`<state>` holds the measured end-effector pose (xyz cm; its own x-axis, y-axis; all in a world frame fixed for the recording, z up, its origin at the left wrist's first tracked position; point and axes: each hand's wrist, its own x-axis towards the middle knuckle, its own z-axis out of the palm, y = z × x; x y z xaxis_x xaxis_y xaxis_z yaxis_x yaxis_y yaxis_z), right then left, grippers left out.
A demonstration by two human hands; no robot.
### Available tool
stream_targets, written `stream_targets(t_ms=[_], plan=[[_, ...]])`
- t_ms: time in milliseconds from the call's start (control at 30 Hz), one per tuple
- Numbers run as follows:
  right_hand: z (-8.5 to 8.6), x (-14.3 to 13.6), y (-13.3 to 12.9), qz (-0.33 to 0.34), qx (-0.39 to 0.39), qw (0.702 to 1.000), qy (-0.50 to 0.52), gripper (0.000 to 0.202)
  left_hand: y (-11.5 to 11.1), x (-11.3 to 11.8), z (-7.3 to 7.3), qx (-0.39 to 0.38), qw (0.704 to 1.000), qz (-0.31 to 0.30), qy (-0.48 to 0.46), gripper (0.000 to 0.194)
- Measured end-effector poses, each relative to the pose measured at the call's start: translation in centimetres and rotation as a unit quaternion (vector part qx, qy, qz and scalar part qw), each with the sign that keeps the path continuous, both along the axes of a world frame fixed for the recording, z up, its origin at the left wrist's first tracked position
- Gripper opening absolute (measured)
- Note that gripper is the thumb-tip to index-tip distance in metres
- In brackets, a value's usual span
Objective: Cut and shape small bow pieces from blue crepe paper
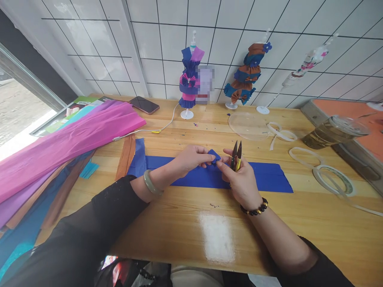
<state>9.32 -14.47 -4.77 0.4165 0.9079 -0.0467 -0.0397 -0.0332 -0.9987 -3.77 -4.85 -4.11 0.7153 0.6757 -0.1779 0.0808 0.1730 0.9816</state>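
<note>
A small folded piece of blue crepe paper [213, 153] is pinched between the fingertips of my left hand [190, 158] and my right hand [243, 181]. My right hand also keeps a pair of scissors [238, 155] in its fingers, dark blades pointing up and away, with some yellow showing near the base. Both hands are closed. Beneath them a long strip of blue crepe paper [269, 177] lies flat across the table, partly covered by my hands. A shorter blue strip [140, 155] crosses its left end.
Pink crepe paper [98, 127] tops a colourful pile at left, near a phone [145, 104]. Two small paper-dressed stands [189, 79] [248, 75] rise at the back. At right are a clear plastic lid [248, 125], a tape roll [333, 181] and a lidded drink cup [332, 131].
</note>
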Motion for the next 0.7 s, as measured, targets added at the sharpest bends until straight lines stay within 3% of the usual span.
stream_targets(t_ms=[467, 700], plan=[[0.03, 0.06, -0.09, 0.016, 0.002, 0.998, -0.058, 0.050, -0.16, 0.12, 0.17, -0.030, 1.000, -0.003, -0.002, 0.018], [0.41, 0.18, 0.01, -0.021, 0.024, 0.990, -0.135, 0.043, -0.14, 0.06, 0.50, -0.126, 0.992, 0.008, -0.028, 0.013]])
